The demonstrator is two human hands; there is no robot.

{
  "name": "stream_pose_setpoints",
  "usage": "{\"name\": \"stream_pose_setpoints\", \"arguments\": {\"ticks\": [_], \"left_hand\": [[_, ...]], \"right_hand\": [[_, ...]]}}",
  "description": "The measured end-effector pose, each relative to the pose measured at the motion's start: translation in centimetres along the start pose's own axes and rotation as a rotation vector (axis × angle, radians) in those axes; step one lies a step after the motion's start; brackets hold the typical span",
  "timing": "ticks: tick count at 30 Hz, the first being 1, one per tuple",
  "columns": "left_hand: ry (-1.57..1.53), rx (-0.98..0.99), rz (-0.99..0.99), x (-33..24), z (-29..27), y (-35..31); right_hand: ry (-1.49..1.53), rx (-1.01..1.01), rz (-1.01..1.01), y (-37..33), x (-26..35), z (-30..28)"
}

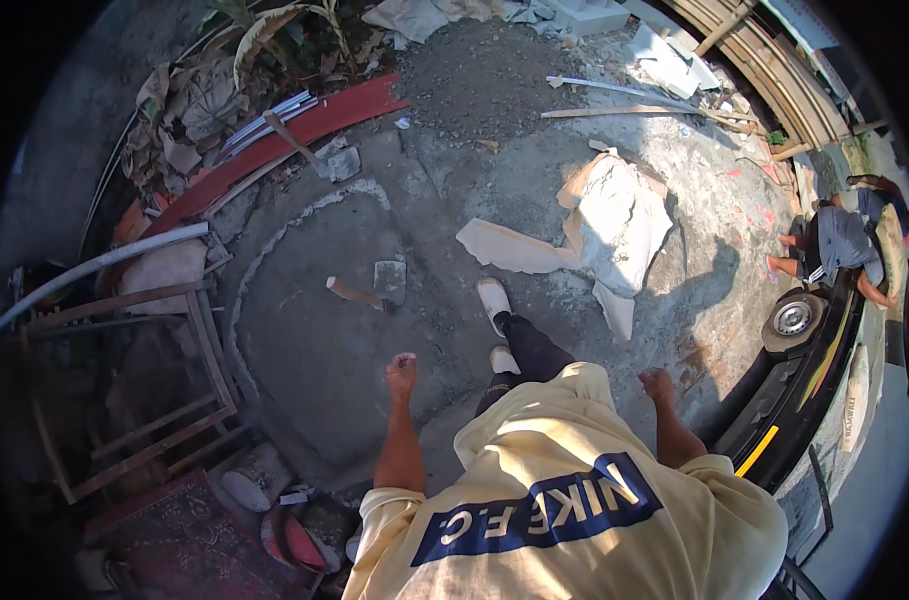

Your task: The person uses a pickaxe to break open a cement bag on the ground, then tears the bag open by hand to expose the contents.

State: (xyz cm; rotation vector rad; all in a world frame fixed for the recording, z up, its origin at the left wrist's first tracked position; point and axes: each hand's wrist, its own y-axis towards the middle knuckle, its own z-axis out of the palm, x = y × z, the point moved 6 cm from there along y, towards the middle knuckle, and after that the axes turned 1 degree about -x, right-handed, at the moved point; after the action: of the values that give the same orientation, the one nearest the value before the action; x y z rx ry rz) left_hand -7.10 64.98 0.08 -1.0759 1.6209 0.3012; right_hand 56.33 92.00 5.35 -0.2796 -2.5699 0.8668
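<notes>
My left hand (402, 373) hangs over the grey floor with its fingers curled in, and nothing shows in it. On the other side of my body, my right hand (657, 384) is also loosely closed, with no object visible in it. Ahead of my left hand lies a hoe-like tool with a short wooden handle (353, 293) and a square grey blade (391, 282). It rests on a smooth grey patch (305, 330) bordered by a pale curved line. Torn pale paper sacks (620, 220) lie to the right of my feet.
A gravel heap (490, 75), a red board (325, 125) and a second similar tool (340, 163) lie ahead. Wooden frames (135, 440) stand left. At right is a black vehicle with a wheel (795, 318); another person (845, 240) bends beside it. Long strips (635, 110) cross the ground.
</notes>
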Motion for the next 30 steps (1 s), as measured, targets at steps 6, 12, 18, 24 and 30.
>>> {"name": "stream_pose_setpoints", "arguments": {"ticks": [6,12,18,24,30], "left_hand": [[-0.071,0.25,0.099,-16.2,6.8,13.7],[-0.151,0.265,0.058,-26.7,6.1,29.8],[0.113,0.178,-0.085,-18.9,-3.2,40.3],[0.412,0.509,-0.853,-13.4,-5.6,42.8],[0.286,0.595,-0.52,-18.3,-3.8,58.9]], "right_hand": [[-0.215,0.083,-0.083,5.0,1.0,5.4],[0.263,-0.21,-0.028,16.4,20.4,7.1],[0.611,-0.147,-0.615,16.3,55.2,2.2],[0.492,-0.192,-0.551,15.1,62.8,-1.6],[0.55,-0.372,-0.104,21.3,58.3,2.7]]}}
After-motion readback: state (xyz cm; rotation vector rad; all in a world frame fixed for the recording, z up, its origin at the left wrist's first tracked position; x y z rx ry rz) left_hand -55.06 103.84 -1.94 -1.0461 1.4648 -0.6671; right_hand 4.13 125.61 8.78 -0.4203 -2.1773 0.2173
